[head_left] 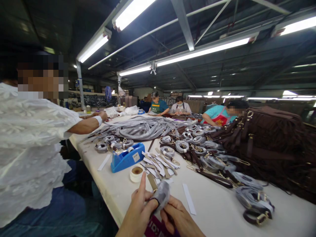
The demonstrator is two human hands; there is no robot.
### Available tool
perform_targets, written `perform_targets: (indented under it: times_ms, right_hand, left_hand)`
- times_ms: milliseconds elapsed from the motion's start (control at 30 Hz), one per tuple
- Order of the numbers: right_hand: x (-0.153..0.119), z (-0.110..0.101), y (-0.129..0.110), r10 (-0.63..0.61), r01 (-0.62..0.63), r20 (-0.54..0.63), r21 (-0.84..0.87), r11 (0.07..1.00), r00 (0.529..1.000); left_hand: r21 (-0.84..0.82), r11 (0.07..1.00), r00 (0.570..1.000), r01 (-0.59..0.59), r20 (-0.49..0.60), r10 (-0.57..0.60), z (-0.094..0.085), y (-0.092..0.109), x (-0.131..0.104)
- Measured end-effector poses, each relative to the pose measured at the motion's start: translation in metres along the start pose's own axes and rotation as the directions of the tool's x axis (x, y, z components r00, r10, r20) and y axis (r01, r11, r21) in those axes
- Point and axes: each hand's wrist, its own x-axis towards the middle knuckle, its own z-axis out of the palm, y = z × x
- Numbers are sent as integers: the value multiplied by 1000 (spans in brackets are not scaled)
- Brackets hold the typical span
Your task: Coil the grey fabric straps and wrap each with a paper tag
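Observation:
Near the table's front edge, a rolled strap in grey wrapping (163,195) is held between both hands. My left hand (139,209) pinches its left side with the thumb, the index finger stretched upward. My right hand (176,214) closes around its lower right side. A dark band and a bit of metal show at the roll; the rest is covered by the fingers. Just beyond are a roll of tape (136,173), a blue tape dispenser (127,158) and a pile of white and tan strips (160,164). One white strip (189,199) lies to the right.
Wrapped strap coils (182,146) and a large heap of dark brown straps (276,141) cover the table's right side. Long grey wrapped straps (143,128) lie farther back. A person in white (32,138) sits close at left; several people work across the table (111,187).

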Motion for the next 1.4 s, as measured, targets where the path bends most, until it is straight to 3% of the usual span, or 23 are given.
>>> perform_targets:
  times_ms: [100, 300, 433, 533, 667, 800, 867, 967, 1033, 1100, 1167, 1400]
  right_hand:
    - [-3, -3, -4, 13, -13, -5, -89, 996, 1000]
    - [-4, -3, -9, -8, 2, -31, -175, 985, 999]
    - [-5, -6, -10, 2, -48, -117, -395, 917, 993]
    - [-8, -9, -12, -170, 26, -181, -608, 793, 969]
    - [-9, -17, -14, -344, 239, -6, -710, 663, 939]
    - [-8, -31, -16, -280, 340, 195, -579, 741, 940]
    - [-8, -35, -20, -325, 426, 277, -541, 725, 904]
    - [-9, -38, -25, -523, 596, 342, -659, 459, 781]
    - [-10, -38, -27, -638, 603, 350, -765, 228, 686]
    - [-10, -37, -26, -699, 546, 335, -832, 95, 632]
    - [-10, -36, -22, -714, 515, 296, -850, 106, 634]
    - [-9, -24, -23, -689, 579, 160, -691, 433, 707]
  left_hand:
    - [-80, 996, 997, 37, 64, -32, 1, 1, 1]
    - [-264, 965, 989, 7, 142, 32, 4, 24, 1]
    - [-166, 986, 995, -7, 94, 23, -2, 24, 10]
    - [-65, 998, 998, 2, 68, 2, -8, 23, 20]
    - [-96, 995, 994, 25, 111, -14, -8, 23, 30]
    - [-180, 983, 982, 38, 187, -3, -8, 19, 35]
    - [-191, 981, 979, 43, 205, -3, -10, 15, 35]
    - [-189, 981, 973, 49, 230, -4, -10, 11, 33]
    - [-188, 981, 966, 53, 260, -3, -8, 11, 31]
    - [-185, 981, 955, 57, 297, 0, -5, 14, 28]
    - [-162, 986, 950, 51, 314, 3, -3, 18, 26]
    - [58, 995, 954, -76, 295, 56, -3, 33, 19]
